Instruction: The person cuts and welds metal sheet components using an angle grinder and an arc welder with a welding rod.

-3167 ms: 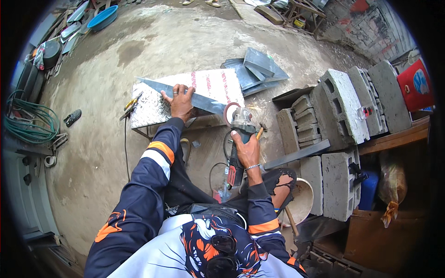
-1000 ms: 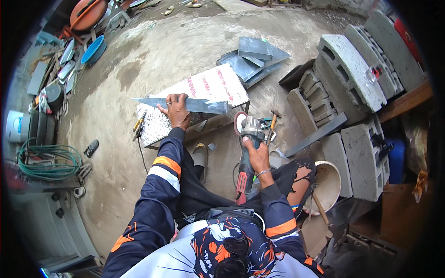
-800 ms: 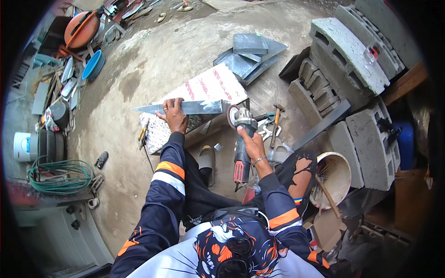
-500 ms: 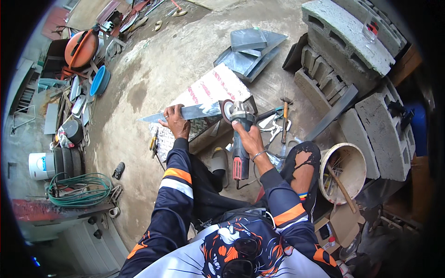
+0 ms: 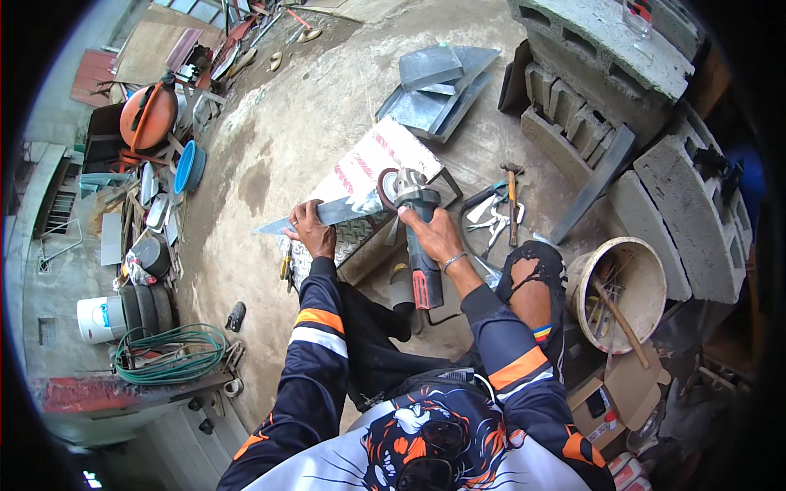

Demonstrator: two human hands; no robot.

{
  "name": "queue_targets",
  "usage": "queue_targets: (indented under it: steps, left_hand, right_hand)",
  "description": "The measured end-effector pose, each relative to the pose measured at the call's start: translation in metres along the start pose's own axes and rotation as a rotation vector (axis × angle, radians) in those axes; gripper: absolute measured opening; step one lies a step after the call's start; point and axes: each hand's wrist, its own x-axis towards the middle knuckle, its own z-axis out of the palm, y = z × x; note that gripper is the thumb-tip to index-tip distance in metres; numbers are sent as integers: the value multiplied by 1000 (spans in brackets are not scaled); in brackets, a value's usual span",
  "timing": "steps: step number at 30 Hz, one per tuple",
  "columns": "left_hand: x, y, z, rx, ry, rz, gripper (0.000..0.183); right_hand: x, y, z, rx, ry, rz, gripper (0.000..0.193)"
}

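My right hand [image 5: 434,235] is wrapped round the body of an angle grinder [image 5: 423,266], whose cord leaves the lower end. Its round disc [image 5: 388,190] meets the right end of a long, pointed strip of sheet metal [image 5: 348,209]; whether it touches cannot be made out. With fingers over the strip and thumb at its near edge, my left hand [image 5: 312,231] grips it nearer the pointed left end. Beneath lies a low block covered in white sheeting with red print [image 5: 368,164], with a patterned metal face towards me.
Folded sheet-metal pieces [image 5: 434,74] lie beyond the block. A hammer [image 5: 512,204] and locking pliers [image 5: 490,225] rest on the floor to the right. A bucket of tools [image 5: 583,282] stands by my right knee, near concrete blocks [image 5: 610,49]. A coiled green hose [image 5: 168,360] is at left.
The grinder's disc has shifted slightly left along the strip, and the grinder is tilted a little differently. Both hands keep their holds. The whole view has turned slightly.
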Motion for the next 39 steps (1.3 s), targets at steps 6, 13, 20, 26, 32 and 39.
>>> queue_targets:
  steps: [6, 13, 20, 26, 32, 39]
  left_hand:
    - [1, -3, 2, -1, -1, 6, 32]
    - [3, -4, 2, -13, 16, 23, 31]
    - [2, -3, 0, -36, 23, 32, 33]
    - [5, 0, -1, -3, -21, -30, 32]
    - [6, 2, -1, -15, -13, -32, 33]
    - [9, 8, -2, -22, -9, -38, 32]
  right_hand:
    - [2, 0, 0, -84, 47, -77, 78]
    - [-2, 0, 3, -53, 59, -154, 84]
    - [-3, 5, 3, -56, 66, -147, 82]
    - [-3, 10, 6, -36, 92, -207, 77]
    - [-9, 18, 6, 18, -13, -72, 73]
    - [-22, 19, 8, 57, 85, -160, 73]
